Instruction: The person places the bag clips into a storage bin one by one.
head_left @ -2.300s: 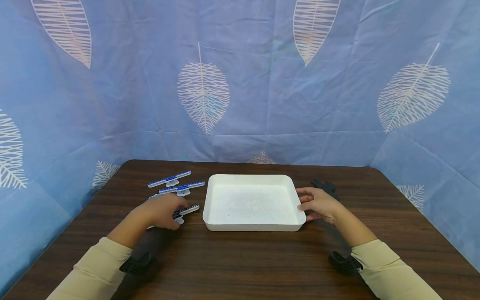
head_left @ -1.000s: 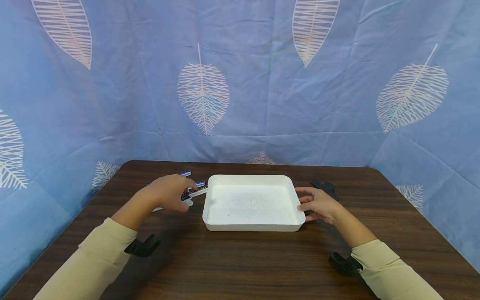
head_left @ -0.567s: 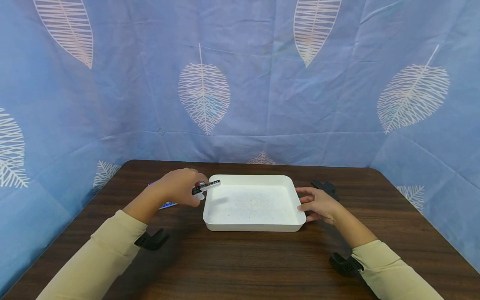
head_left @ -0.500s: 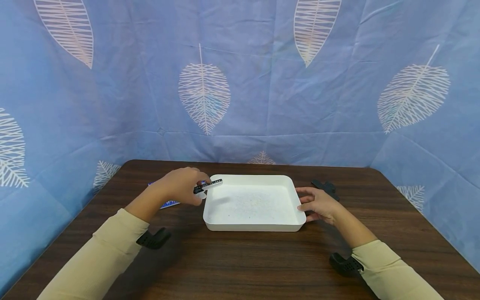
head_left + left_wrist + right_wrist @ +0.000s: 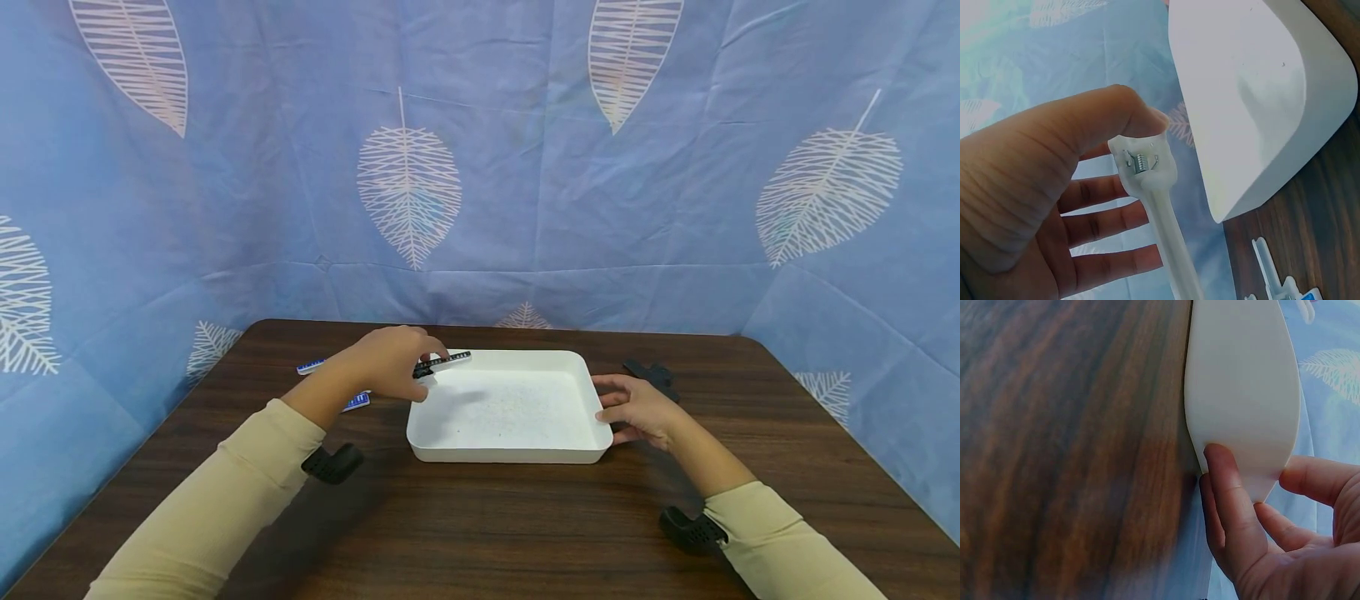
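My left hand [image 5: 393, 360] is over the left back corner of the white tray [image 5: 510, 456]. Thumb and fingers pinch a long plastic clip [image 5: 450, 362] with a black-and-white key pattern. In the left wrist view, the thumb presses the clip's pale spring handle [image 5: 1144, 162] while the other fingers spread behind it. My right hand [image 5: 637, 410] holds the tray's right side; in the right wrist view its fingertips [image 5: 1219, 456] lie against the outer wall and one digit meets the rim. Blue-striped clips [image 5: 357, 402] lie left of the tray, partly hidden by my left arm.
A black object [image 5: 652, 375] lies on the dark wooden table [image 5: 480, 533] behind my right hand. Blue cloth [image 5: 480, 208] with white leaf prints hangs along the table's back and sides.
My left hand has lifted the black-and-white clip from the table and carried it right and backward, over the tray's edge. The right hand and the tray have stayed put.
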The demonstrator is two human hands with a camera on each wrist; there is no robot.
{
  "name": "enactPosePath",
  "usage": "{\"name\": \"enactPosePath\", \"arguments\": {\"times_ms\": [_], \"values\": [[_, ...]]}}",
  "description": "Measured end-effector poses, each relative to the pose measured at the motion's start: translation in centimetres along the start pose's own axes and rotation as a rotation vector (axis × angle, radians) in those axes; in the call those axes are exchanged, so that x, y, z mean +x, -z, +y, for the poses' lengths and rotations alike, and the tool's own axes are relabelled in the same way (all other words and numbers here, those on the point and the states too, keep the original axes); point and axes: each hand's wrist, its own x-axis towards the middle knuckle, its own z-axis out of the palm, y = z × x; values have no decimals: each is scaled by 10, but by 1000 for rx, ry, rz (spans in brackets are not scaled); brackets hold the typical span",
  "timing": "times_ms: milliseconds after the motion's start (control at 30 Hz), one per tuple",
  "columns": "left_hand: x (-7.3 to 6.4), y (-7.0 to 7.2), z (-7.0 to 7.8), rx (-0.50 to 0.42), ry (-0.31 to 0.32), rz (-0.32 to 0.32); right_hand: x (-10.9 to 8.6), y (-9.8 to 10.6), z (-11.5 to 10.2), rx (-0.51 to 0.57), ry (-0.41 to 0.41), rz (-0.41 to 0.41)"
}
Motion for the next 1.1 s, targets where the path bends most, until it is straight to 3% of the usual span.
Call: {"name": "enactPosePath", "arguments": {"times_ms": [467,1100], "values": [[25,-5,13,39,-78,-14,-1,0,0,14,-10,-8],[57,-14,16,51,-111,-42,-1,0,1,7,3,-2]]}}
